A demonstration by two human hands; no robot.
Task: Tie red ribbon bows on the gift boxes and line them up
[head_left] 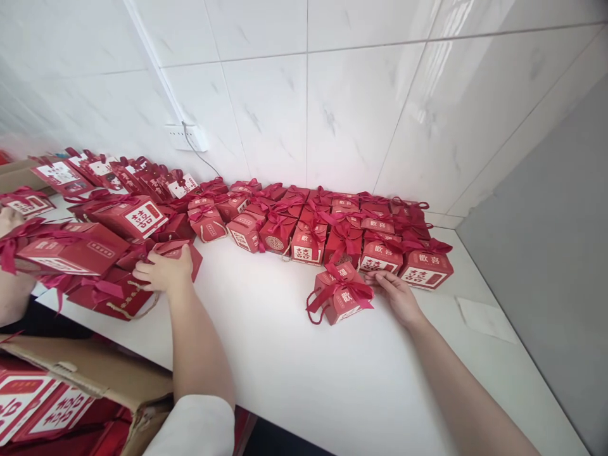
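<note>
On the left side of the table, my left hand point(164, 269) grips a dark red gift box point(196, 258), its fingers over the top and partly hiding it. A red gift box with a ribbon bow point(344, 297) stands apart, in front of the packed rows, with a dark red cord handle at its left. My right hand point(396, 296) has its fingertips at this box's right side, thumb and fingers close together. Behind it, several similar gift boxes point(308, 237) stand tightly side by side against the wall.
Red gift boxes point(137, 216) lie heaped at left, near another person's hand point(9, 225). Upright red bags point(128, 174) line the back. A cardboard carton point(109, 373) holding red boxes stands at the lower left. A wall socket point(185, 137) has a cable. A grey panel point(546, 190) borders the right.
</note>
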